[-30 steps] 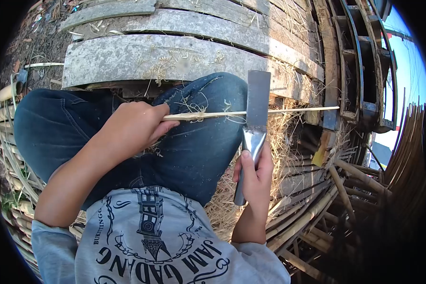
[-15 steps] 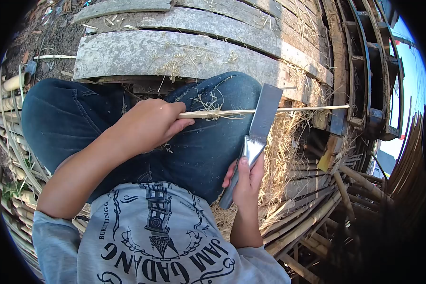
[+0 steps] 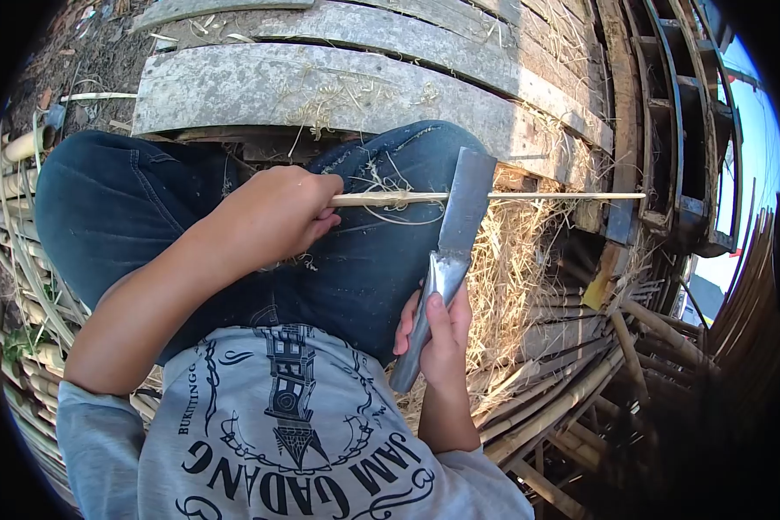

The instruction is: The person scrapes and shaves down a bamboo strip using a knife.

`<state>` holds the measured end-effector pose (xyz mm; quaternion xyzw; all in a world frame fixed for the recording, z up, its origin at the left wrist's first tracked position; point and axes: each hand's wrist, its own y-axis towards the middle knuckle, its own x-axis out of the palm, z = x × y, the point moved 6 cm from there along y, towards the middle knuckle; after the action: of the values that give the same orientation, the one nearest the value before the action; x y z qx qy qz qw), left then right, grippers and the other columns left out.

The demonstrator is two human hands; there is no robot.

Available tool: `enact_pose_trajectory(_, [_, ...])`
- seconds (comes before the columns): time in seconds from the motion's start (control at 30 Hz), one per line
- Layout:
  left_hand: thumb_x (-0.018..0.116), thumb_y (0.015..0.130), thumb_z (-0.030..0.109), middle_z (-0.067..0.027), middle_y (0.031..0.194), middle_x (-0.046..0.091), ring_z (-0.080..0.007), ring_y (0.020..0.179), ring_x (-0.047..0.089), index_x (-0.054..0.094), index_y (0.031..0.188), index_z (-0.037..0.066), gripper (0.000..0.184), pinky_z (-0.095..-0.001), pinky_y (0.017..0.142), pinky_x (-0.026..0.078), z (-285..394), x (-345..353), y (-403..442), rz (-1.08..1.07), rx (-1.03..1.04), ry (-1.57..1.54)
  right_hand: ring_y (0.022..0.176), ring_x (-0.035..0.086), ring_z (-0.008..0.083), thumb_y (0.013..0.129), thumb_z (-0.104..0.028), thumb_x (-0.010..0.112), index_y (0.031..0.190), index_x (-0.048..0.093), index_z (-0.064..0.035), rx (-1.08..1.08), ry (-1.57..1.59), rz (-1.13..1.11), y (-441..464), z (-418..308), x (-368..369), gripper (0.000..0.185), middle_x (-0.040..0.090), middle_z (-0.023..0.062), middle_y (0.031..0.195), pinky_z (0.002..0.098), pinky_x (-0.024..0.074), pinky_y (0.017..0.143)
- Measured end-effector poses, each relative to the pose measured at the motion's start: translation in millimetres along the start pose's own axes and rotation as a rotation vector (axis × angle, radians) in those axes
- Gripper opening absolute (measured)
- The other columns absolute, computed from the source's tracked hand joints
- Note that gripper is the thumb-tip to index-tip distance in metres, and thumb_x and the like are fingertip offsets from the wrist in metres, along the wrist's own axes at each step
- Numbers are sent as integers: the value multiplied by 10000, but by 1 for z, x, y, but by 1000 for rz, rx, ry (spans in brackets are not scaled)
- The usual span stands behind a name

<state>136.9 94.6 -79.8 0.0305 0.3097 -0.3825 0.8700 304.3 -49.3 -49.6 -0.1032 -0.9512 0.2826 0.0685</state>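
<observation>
My left hand (image 3: pixel 295 208) is wrapped round the thick end of a thin bamboo stick (image 3: pixel 563 196), which stretches to the right across my knee. In my right hand (image 3: pixel 442 334) is the metal handle of a broad-bladed cleaver (image 3: pixel 465 204), blade pointing up. The blade crosses the stick over my right knee and hides a short part of it. Whether the edge bites into the stick, I cannot tell. Thin curled shavings (image 3: pixel 390 182) cling around the stick and lie on my jeans (image 3: pixel 104 199).
Grey wooden planks (image 3: pixel 234 87) lie in front of me, with shavings scattered on them. A heap of straw-like shavings (image 3: pixel 511 269) is at my right. Bamboo poles (image 3: pixel 563 407) are stacked at lower right, more poles (image 3: pixel 17 186) at left. Wooden pallets (image 3: pixel 689 130) stand at far right.
The cleaver has moved left along the stick, toward my left hand, together with my right hand. My left hand has shifted slightly left and up with the stick.
</observation>
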Motion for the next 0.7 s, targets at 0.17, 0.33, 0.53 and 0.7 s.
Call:
enact_pose_trajectory(0.17, [687, 804, 101, -170, 714, 653, -378, 715, 650, 607, 806, 10, 122, -469, 657, 511, -4, 4, 1, -21, 13, 13, 478, 497, 94, 1005, -198, 477, 1230, 415, -5, 43, -180, -195, -5, 10, 16, 303, 539, 70, 702, 219, 435, 451])
enact_pose_trajectory(0.33, [694, 778, 65, -185, 665, 608, -401, 672, 620, 569, 783, 17, 134, -471, 605, 476, -4, 0, -3, 28, 28, -12, 480, 492, 88, 1006, -193, 467, 1236, 405, 4, -119, -19, 142, 2, 4, -2, 310, 529, 58, 695, 207, 422, 434])
enact_pose_trajectory(0.53, [690, 781, 66, -186, 676, 614, -400, 676, 621, 570, 795, 15, 131, -477, 610, 476, -6, 1, -3, 20, 28, 0, 494, 500, 72, 995, -158, 502, 1129, 437, -4, -106, -81, 62, 0, -5, 3, 215, 534, 41, 693, 202, 414, 437])
enact_pose_trajectory(0.7, [691, 783, 68, -187, 680, 616, -400, 694, 626, 570, 802, 12, 134, -479, 618, 478, -9, 0, -7, 12, 33, 24, 504, 509, 90, 1001, -194, 501, 1194, 425, -6, 32, -264, -90, -5, -1, 11, 280, 542, 61, 701, 206, 415, 433])
